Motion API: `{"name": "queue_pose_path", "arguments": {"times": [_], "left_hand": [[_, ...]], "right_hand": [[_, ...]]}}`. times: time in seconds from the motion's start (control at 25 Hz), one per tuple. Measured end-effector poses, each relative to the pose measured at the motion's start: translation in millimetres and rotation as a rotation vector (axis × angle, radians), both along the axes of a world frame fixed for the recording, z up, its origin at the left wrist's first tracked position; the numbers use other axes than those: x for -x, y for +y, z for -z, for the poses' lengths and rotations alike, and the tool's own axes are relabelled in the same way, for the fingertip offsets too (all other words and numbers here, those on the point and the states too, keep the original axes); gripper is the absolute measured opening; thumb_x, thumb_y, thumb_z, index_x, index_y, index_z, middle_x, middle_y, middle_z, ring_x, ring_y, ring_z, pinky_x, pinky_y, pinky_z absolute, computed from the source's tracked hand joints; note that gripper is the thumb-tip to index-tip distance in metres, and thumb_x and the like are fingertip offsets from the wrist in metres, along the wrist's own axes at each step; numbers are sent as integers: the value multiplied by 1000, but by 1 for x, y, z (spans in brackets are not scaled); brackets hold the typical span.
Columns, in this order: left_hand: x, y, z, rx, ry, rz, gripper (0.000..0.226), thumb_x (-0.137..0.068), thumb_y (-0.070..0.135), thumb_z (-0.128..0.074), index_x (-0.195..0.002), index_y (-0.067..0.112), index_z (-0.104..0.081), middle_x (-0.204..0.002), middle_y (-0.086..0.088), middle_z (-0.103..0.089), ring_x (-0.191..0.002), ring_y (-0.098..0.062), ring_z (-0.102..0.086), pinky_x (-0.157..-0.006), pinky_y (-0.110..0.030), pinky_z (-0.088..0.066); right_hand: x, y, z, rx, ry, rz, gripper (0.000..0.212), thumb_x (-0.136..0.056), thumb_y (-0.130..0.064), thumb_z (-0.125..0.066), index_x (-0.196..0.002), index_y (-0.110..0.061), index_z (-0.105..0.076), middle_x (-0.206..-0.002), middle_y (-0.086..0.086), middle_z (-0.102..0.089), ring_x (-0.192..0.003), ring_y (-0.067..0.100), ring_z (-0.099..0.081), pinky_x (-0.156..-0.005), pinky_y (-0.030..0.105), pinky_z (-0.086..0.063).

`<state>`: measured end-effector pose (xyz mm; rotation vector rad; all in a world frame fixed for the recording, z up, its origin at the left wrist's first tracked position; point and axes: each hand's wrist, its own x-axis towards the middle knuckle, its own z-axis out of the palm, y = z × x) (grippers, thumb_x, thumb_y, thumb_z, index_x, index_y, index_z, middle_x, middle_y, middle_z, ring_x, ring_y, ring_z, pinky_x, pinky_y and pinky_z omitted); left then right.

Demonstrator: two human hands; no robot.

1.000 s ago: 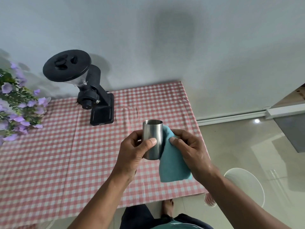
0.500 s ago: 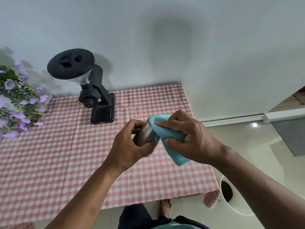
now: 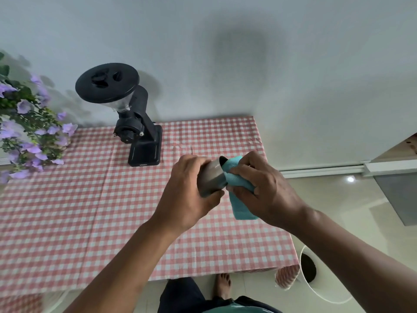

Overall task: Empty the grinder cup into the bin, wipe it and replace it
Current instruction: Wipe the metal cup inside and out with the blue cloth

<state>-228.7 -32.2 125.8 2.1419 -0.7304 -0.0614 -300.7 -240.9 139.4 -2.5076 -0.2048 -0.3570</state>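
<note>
My left hand (image 3: 187,195) grips the steel grinder cup (image 3: 212,178), tilted with its mouth toward the upper right, above the table. My right hand (image 3: 261,188) holds a teal cloth (image 3: 239,180) and presses a fold of it into the cup's mouth; the rest of the cloth hangs below. The black grinder (image 3: 135,123) stands at the back of the table near the wall, its base platform bare. A white bin (image 3: 316,281) sits on the floor off the table's right front corner, partly behind my right forearm.
The table wears a red-and-white checked cloth (image 3: 67,211). Purple flowers (image 3: 29,132) crowd the left rear edge. A wall runs behind the table. To the right lies pale tiled floor (image 3: 338,199), and my foot shows below the table's front edge.
The cup has gone from upright to tilted. My right hand has brought the cloth from the cup's side up to its mouth and pushed it in. The view shifted slightly.
</note>
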Motion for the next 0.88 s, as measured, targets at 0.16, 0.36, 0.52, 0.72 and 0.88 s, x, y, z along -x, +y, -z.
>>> {"name": "queue_pose_path", "arguments": {"times": [0.16,0.36,0.52,0.72,0.88], "left_hand": [[-17,11,-10,90,395,109,55,-78,30,-94,-126,31,-67,-119,16,-70,-111,-3,-67,-84,-22,-61],[-9,1,-7,22,175,88,63,-81,37,-90,-137,29,-63,-126,15,-65,-115,-9,-66,-95,-24,-58],[-14,0,-8,88,286,110,63,-79,31,-93,-135,29,-66,-125,12,-69,-112,-12,-70,-90,-29,-63],[-7,0,-8,70,290,119,61,-82,29,-91,-136,31,-63,-127,17,-68,-115,-7,-69,-91,-19,-60],[-14,-2,-9,67,308,96,59,-77,31,-94,-128,30,-67,-120,14,-67,-108,-6,-68,-90,-25,-63]], "right_hand": [[3,-5,-8,7,5,-78,28,-93,-24,-71,-118,-12,-72,-113,3,-58,-89,12,-56,-68,30,-55],[0,-11,-6,-19,4,-53,21,-93,-22,-70,-109,-9,-72,-112,1,-61,-90,16,-60,-70,41,-58],[3,-9,-6,6,-19,-76,24,-92,-23,-70,-111,-9,-72,-115,3,-63,-94,18,-62,-72,37,-57],[2,-10,-4,81,-73,-82,31,-94,-29,-60,-111,-7,-74,-114,5,-69,-98,16,-62,-77,29,-57],[2,-8,-2,97,-92,-112,30,-94,-26,-62,-112,-6,-74,-114,5,-71,-96,19,-63,-77,28,-56]]}}
